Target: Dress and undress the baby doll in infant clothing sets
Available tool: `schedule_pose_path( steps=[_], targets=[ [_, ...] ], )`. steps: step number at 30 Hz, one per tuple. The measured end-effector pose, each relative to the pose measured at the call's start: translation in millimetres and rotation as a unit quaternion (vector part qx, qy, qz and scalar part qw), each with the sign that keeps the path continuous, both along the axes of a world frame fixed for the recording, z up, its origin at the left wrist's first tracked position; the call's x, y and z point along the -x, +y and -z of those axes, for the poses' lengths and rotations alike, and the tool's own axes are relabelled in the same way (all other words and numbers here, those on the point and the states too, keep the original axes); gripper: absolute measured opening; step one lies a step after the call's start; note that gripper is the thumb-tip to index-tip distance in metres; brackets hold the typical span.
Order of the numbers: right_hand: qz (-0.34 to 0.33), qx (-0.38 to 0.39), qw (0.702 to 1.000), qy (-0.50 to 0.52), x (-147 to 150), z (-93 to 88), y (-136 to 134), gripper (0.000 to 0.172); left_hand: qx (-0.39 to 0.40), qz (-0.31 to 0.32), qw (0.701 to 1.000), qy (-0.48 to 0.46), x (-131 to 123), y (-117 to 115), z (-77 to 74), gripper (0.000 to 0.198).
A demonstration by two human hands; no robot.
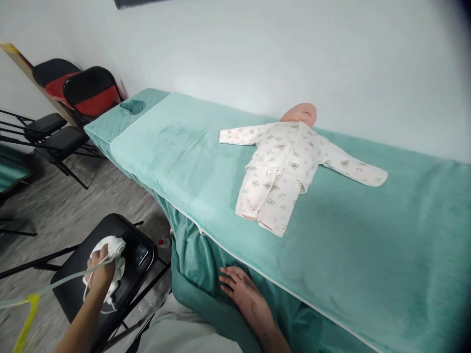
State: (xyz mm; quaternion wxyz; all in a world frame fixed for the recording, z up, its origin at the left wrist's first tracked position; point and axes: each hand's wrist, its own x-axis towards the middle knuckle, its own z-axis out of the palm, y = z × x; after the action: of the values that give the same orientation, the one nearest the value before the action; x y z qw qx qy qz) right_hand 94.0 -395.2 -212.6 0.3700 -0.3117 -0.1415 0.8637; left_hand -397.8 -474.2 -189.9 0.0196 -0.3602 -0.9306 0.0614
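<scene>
My left hand [98, 273] reaches down to a black folding chair seat [138, 240] at the lower left and closes on a white cloth item [112, 247] lying there. My right hand [241, 289] rests flat, fingers spread, on the hanging side of the teal cover [191, 255] below the bed's edge. On the bed [176, 147] a baby doll [300, 113] lies on its back, dressed in a white patterned shirt and trousers [279, 166], sleeves spread out to both sides.
Black and red folding chairs [90, 90] stand against the wall at the far left. A small dark phone-like object [142, 254] lies on the near chair seat. A pale cord and yellow tag [31, 301] cross the lower left. The white wall runs behind the bed.
</scene>
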Motion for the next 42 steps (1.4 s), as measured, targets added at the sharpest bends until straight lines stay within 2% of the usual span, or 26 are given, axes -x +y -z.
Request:
schedule_pose_path(
  steps=[3, 5, 7, 9, 10, 12, 14, 15, 17, 18, 20, 22, 23, 25, 28, 31, 34, 38, 40, 42],
  targets=[
    [-0.004, -0.004, 1.000, -0.002, 1, 0.8, 0, 0.038, -0.029, 0.072, 0.997, 0.024, -11, 12, 10.0, 0.060],
    [-0.011, -0.015, 1.000, -0.008, 3, -3.5, 1, 0.040, -0.048, 0.126, 0.991, -0.001, -28, 33, 14.2, 0.060],
    [-0.025, -0.032, 0.999, -0.017, 7, -12.8, 4, 0.043, -0.097, 0.175, 0.979, -0.050, -57, 63, 15.8, 0.057],
    [-0.043, -0.056, 0.997, -0.017, 9, -25.8, 9, 0.045, -0.178, 0.218, 0.950, -0.136, -95, 98, 14.0, 0.058],
    [-0.050, -0.072, 0.996, -0.013, 10, -33.0, 13, 0.047, -0.218, 0.232, 0.930, -0.182, -116, 117, 11.2, 0.058],
    [-0.059, -0.109, 0.992, -0.003, 9, -47.5, 21, 0.050, -0.245, 0.258, 0.910, -0.212, -157, 149, 0.2, 0.057],
    [-0.057, -0.153, 0.987, 0.003, 7, -61.1, 31, 0.051, -0.336, 0.254, 0.860, -0.288, -194, 175, -19.3, 0.054],
    [-0.052, -0.174, 0.983, 0.002, 6, -67.5, 37, 0.052, -0.394, 0.248, 0.822, -0.328, -210, 184, -32.0, 0.051],
    [-0.030, -0.215, 0.976, -0.006, 6, -79.8, 50, 0.055, -0.505, 0.170, 0.755, -0.383, -236, 197, -61.2, 0.054],
    [-0.012, -0.236, 0.972, -0.011, 6, -86.0, 57, 0.057, -0.522, 0.138, 0.727, -0.424, -247, 202, -76.4, 0.055],
    [0.032, -0.274, 0.961, -0.023, 10, -98.9, 73, 0.063, -0.534, 0.123, 0.660, -0.514, -266, 208, -104.7, 0.046],
    [0.076, -0.309, 0.947, -0.038, 15, -112.7, 89, 0.073, -0.532, 0.119, 0.568, -0.617, -281, 213, -127.6, 0.046],
    [0.091, -0.324, 0.940, -0.050, 18, -119.6, 96, 0.078, -0.515, 0.114, 0.531, -0.664, -289, 215, -136.6, 0.046],
    [0.101, -0.351, 0.926, -0.091, 23, -132.5, 108, 0.089, -0.465, 0.096, 0.484, -0.735, -303, 218, -149.5, 0.049],
    [0.103, -0.392, 0.900, -0.158, 30, -146.5, 119, 0.105, -0.417, 0.083, 0.464, -0.777, -322, 220, -157.7, 0.060],
    [0.127, -0.430, 0.872, -0.196, 35, -153.0, 124, 0.110, -0.433, 0.114, 0.485, -0.751, -333, 220, -153.1, 0.066],
    [0.168, -0.443, 0.847, -0.240, 37, -155.7, 129, 0.099, -0.424, 0.153, 0.502, -0.738, -335, 220, -138.4, 0.066],
    [0.234, -0.414, 0.829, -0.295, 35, -158.1, 135, 0.080, -0.386, 0.178, 0.497, -0.757, -335, 222, -120.9, 0.070],
    [0.261, -0.388, 0.829, -0.308, 31, -159.0, 138, 0.074, -0.383, 0.206, 0.506, -0.745, -336, 222, -120.5, 0.072],
    [0.285, -0.356, 0.843, -0.285, 24, -160.2, 141, 0.070, -0.379, 0.249, 0.508, -0.732, -335, 220, -125.2, 0.068]
  ],
)
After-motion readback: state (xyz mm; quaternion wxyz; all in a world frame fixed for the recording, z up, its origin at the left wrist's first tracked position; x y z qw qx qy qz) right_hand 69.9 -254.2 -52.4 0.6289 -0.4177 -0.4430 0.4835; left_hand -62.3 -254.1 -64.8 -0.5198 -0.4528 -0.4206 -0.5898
